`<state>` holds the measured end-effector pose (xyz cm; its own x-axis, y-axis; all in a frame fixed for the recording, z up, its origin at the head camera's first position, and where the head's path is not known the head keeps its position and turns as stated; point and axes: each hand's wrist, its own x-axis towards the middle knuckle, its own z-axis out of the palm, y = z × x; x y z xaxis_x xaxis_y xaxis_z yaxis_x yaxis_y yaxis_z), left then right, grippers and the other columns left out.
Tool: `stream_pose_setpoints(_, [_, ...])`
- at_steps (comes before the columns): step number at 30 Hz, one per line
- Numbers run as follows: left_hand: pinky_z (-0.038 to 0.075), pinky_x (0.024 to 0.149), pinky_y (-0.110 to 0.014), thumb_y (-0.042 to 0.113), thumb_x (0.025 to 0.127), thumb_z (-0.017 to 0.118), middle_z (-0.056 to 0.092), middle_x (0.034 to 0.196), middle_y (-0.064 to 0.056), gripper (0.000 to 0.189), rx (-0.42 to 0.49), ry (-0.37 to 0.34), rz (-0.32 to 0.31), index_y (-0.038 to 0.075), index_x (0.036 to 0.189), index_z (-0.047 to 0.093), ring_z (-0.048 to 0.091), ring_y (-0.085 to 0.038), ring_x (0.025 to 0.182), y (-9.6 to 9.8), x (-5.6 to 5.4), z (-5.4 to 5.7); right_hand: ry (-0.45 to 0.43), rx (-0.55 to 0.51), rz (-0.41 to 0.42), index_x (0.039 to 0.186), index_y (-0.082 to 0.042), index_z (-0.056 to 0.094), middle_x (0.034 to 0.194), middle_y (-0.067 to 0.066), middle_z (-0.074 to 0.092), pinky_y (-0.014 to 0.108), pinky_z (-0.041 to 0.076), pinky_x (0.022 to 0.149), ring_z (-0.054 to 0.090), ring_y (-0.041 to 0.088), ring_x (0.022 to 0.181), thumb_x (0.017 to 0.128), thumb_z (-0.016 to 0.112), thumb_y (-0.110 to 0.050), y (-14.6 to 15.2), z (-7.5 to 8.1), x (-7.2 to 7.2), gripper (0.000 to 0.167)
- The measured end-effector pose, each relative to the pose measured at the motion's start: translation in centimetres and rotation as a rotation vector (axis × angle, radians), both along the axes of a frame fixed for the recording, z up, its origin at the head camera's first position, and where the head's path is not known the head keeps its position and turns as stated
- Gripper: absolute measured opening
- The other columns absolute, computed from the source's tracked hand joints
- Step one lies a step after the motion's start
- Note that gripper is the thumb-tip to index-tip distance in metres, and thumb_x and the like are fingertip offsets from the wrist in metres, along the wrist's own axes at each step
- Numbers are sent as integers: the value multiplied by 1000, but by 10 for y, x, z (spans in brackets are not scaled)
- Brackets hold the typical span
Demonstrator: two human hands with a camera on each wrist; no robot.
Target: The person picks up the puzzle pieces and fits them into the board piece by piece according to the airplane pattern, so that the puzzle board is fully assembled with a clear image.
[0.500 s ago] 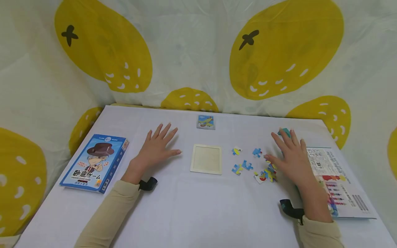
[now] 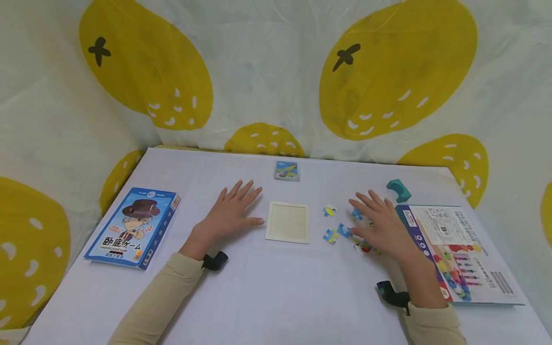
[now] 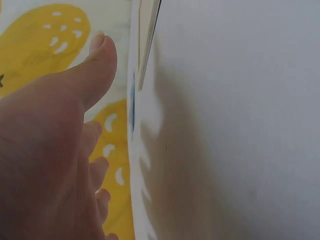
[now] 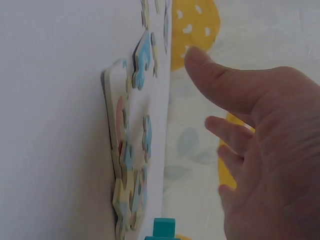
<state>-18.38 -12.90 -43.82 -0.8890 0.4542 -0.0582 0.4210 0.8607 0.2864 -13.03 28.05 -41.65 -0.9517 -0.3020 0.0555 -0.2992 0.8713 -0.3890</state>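
Note:
My left hand hovers over the white table, fingers spread and holding nothing, its thumb tip near the left edge of a square wooden puzzle frame. In the left wrist view its shadow falls on the table below. My right hand, also spread and holding nothing, is above a loose group of jigsaw pieces and hides part of them. The right wrist view shows several pieces lying flat or overlapping, with a gap between them and the hand. A small picture card with a yellow airplane lies behind the frame.
On the left lies a blue game box with a cartoon figure in a hat. A large flat printed box lies at the right, partly behind my right forearm. A teal curved block stands behind it. A patterned curtain borders the table.
Both hands have moved inward: the left one rightward toward the frame, the right one leftward over the pieces. The teal block and more of the flat box have come into sight.

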Motion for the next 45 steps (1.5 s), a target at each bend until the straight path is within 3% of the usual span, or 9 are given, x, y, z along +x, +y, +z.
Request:
stream_pose_setpoints(6, [5,123,-62,73,88,51,9,169,4,88,20,-77,-47,36,159,16,1,-26,158,9,7,-1,-84,-11,18,142,-12,54,152,16,46,64,8,121,24,40,149,86,76,-18,-13,0,3,61])
stream_pose_setpoints(14, [6,124,-60,72,88,54,14,168,5,86,31,-114,-126,35,158,22,4,-26,157,17,13,-1,-116,43,17,129,-10,67,133,15,61,61,40,109,47,38,130,85,76,-9,-28,-4,7,45])
stream_pose_setpoints(19, [9,123,-61,69,88,57,19,167,6,85,22,-116,-161,32,158,27,7,-28,157,20,17,0,-94,62,24,127,-9,68,125,12,64,53,50,100,53,32,119,84,76,-4,-34,-9,6,44])
stream_pose_setpoints(30, [11,122,-63,68,88,58,18,167,9,87,27,-102,-186,27,158,27,9,-29,157,21,17,-1,-102,54,-4,116,-5,72,108,9,65,49,53,95,54,27,106,83,76,-1,-36,-9,4,34])
stream_pose_setpoints(39, [12,122,-63,69,87,59,21,166,9,89,27,-97,-189,26,158,29,12,-29,156,21,14,-4,-221,-49,-61,107,-11,67,101,6,65,45,55,89,54,23,96,85,72,3,-39,-5,-1,26])
stream_pose_setpoints(45, [12,122,-63,68,87,60,22,166,9,88,31,-88,-190,25,157,29,12,-29,156,21,15,-5,-160,-87,-62,96,-13,65,91,5,66,34,52,74,56,21,86,89,67,2,-43,2,-4,17])
